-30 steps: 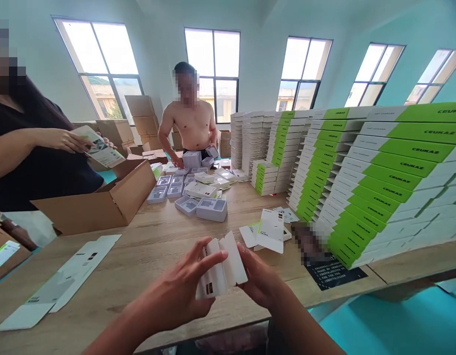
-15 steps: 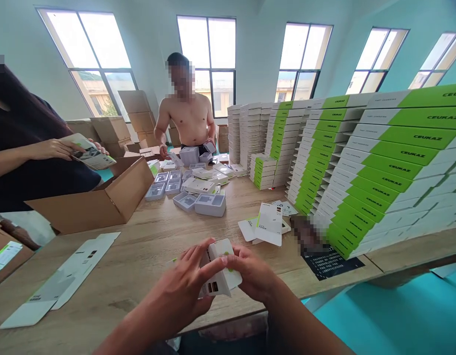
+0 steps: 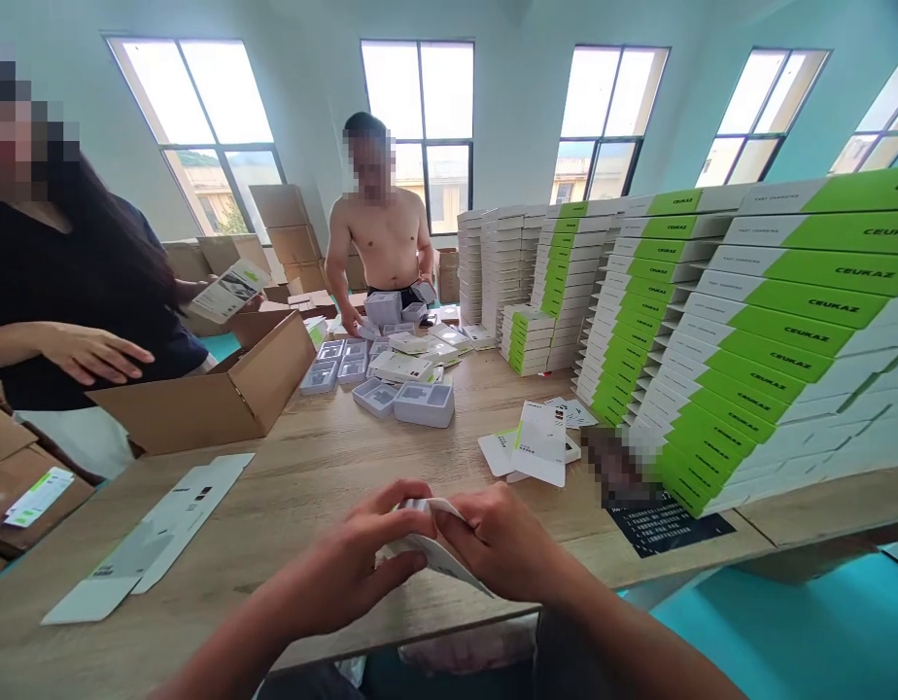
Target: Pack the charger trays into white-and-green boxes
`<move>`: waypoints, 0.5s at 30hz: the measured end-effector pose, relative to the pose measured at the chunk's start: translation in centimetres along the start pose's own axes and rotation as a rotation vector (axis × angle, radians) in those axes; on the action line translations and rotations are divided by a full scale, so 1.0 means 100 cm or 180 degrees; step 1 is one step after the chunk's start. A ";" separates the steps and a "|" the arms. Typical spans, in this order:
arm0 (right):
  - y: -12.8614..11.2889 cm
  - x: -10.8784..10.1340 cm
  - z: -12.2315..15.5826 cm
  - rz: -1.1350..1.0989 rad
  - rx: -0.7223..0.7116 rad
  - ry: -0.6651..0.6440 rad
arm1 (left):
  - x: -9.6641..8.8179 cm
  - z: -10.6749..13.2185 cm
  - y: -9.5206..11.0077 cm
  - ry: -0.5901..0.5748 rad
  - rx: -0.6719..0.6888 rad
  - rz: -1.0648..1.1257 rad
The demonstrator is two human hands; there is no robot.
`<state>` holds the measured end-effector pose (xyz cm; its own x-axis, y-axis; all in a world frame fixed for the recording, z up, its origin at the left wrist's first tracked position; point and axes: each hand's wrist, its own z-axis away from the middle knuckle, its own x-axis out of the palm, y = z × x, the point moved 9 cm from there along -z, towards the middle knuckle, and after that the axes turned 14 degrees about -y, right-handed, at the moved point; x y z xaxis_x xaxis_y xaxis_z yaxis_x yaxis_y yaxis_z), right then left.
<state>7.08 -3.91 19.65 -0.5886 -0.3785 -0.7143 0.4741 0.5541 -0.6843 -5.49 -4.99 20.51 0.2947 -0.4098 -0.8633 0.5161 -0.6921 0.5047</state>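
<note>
My left hand [image 3: 343,554] and my right hand [image 3: 497,544] meet over the wooden table [image 3: 295,496], both pinching a white cardboard carton [image 3: 427,537] with a green mark. Most of that carton is hidden by my fingers, and it looks folded nearly flat. To the left lies a flat die-cut carton blank [image 3: 152,537]. Loose white cards with green edges [image 3: 540,443] rest ahead of my right hand, and a black printed sheet [image 3: 668,526] lies further right.
Tall stacks of white-and-green CEUKAZ boxes [image 3: 774,331] fill the table's right side. Grey plastic trays [image 3: 424,403] and an open cardboard box [image 3: 220,399] stand ahead. A co-worker [image 3: 70,292] holds a printed card [image 3: 226,291] at left; a shirtless person [image 3: 376,228] stands beyond.
The white carton has gone from an opened, boxy shape to nearly flat between my hands. The co-worker's printed card has moved further back, held in one hand, with the other hand lowered.
</note>
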 end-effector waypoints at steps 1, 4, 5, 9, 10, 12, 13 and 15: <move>-0.001 -0.002 0.000 0.0126 -0.0019 -0.0028 | -0.002 -0.001 0.003 -0.0117 0.0029 0.0003; 0.001 -0.006 -0.003 0.0560 -0.0031 -0.0318 | -0.007 -0.001 0.014 -0.0181 0.0188 -0.0336; 0.004 -0.008 -0.004 0.0731 -0.0015 -0.0436 | -0.008 0.000 0.017 -0.0109 0.0238 -0.0519; 0.004 -0.015 -0.008 0.1352 -0.0038 -0.0555 | -0.009 0.000 0.022 0.0139 0.0284 -0.1011; 0.002 -0.016 -0.008 0.1401 -0.0076 -0.0495 | -0.008 -0.002 0.022 0.0103 0.0265 -0.1065; 0.001 -0.019 -0.006 0.1181 -0.0104 -0.0218 | -0.004 -0.007 0.021 -0.0093 0.0203 -0.1147; 0.003 -0.022 -0.003 0.0880 -0.0091 -0.0005 | -0.003 -0.008 0.020 -0.0185 0.0156 -0.1169; 0.012 -0.028 0.007 0.0043 -0.0172 0.0457 | -0.003 -0.008 0.017 -0.0251 0.0067 -0.1135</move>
<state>9.74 -2.72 20.71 -0.6718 -0.2630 -0.6925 0.4489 0.5991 -0.6630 -4.02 -5.54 21.59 0.0360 -0.1846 -0.9822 0.5582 -0.8115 0.1730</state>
